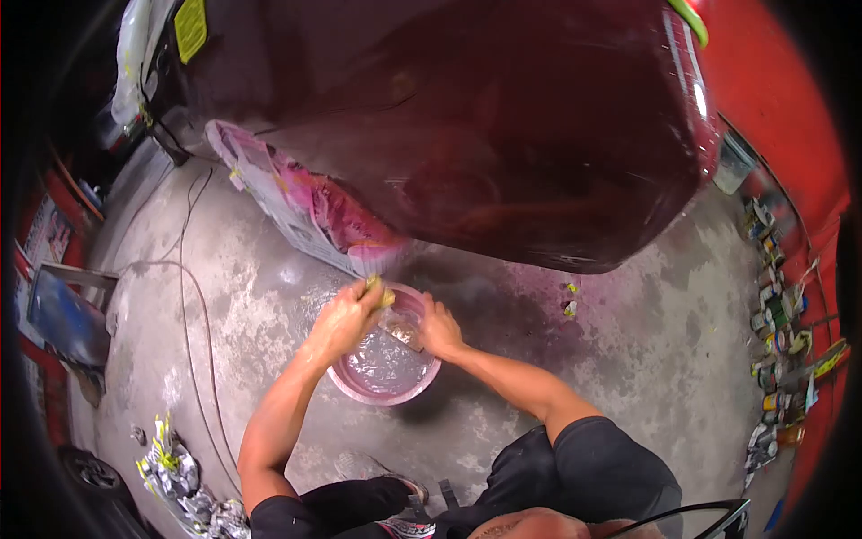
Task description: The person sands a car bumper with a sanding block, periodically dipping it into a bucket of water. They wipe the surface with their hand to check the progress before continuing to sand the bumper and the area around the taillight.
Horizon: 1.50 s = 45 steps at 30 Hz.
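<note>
A pink basin [370,396] sat on the concrete floor [628,359], just below the lower edge of a dark red car body [503,135]. Water [382,366] filled it, its surface rippled.

The left hand [346,319] hung over the basin's near-left rim. Its fingers [366,301] were curled tight and pressed together around a small yellowish pad [382,292], which stuck out past the knuckles above the basin's far edge, close to the car body.

The right hand [440,328] lay at the basin's right rim, touching it. Its fingers were bent inward toward the water, but I could not tell whether they gripped anything. Both forearms reached in from below, and the person crouched with black shorts [593,467] showing at the bottom.

Newspaper [301,202] stained pink was taped along the car body to the left of the basin. A thin cable [190,314] ran across the floor on the left. Crumpled paper [180,476] lay at the lower left, well apart from the basin. A row of cans [774,346] stood along the red wall [781,99] on the right.
</note>
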Each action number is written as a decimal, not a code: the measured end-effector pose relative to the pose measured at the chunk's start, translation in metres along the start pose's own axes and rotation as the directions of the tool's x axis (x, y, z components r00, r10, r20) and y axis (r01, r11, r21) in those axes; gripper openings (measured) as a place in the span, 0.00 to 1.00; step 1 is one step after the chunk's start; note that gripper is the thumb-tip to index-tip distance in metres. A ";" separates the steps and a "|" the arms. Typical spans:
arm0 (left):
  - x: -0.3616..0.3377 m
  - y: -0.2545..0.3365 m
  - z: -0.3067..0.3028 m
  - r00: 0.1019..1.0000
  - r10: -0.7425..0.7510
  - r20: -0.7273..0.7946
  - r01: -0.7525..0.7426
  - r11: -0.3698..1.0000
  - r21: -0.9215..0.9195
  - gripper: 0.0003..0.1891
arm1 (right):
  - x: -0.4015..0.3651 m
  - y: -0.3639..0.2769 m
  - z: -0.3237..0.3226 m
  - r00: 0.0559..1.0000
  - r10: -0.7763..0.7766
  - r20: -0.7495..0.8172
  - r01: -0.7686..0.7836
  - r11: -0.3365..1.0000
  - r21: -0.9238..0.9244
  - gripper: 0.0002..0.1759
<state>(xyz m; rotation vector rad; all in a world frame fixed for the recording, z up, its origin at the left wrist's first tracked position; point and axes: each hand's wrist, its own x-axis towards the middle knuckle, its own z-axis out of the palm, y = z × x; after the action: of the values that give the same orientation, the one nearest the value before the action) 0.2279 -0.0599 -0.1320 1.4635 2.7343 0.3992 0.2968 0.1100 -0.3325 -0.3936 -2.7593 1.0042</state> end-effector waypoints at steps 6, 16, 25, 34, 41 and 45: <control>0.129 0.078 -0.038 0.363 0.725 -0.586 -0.392 0.689 0.610 0.23 | 0.003 0.007 -0.002 1.000 0.018 -0.008 -0.017 0.997 0.081 0.39; 0.187 0.277 -0.026 0.022 0.769 -0.639 -0.540 0.547 0.639 0.18 | 0.020 0.055 0.073 0.979 -0.147 -0.141 0.170 0.970 0.174 0.52; 0.185 0.184 -0.067 0.001 0.681 -0.733 -0.367 0.682 0.633 0.17 | -0.025 -0.011 -0.025 0.997 0.070 -0.039 -0.061 0.981 0.186 0.57; 0.202 0.278 -0.010 -0.104 0.623 -0.776 -0.433 0.674 0.599 0.17 | -0.029 -0.004 0.009 0.959 0.247 -0.140 -0.196 0.933 0.303 0.37; 0.180 0.238 0.068 0.065 0.791 -0.608 -0.598 0.519 0.611 0.15 | -0.074 0.016 -0.013 0.671 0.604 -0.430 -0.396 0.782 0.481 0.42; 0.153 0.173 0.110 0.383 0.883 -0.273 -0.669 0.468 0.577 0.18 | -0.059 0.078 -0.032 0.380 0.832 -0.405 -0.524 0.554 0.647 0.36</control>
<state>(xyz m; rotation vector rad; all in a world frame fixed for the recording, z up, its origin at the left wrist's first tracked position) 0.2975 0.1807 -0.1820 3.2687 2.1834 0.3087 0.3757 0.1683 -0.3639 -1.6006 -1.5576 1.2177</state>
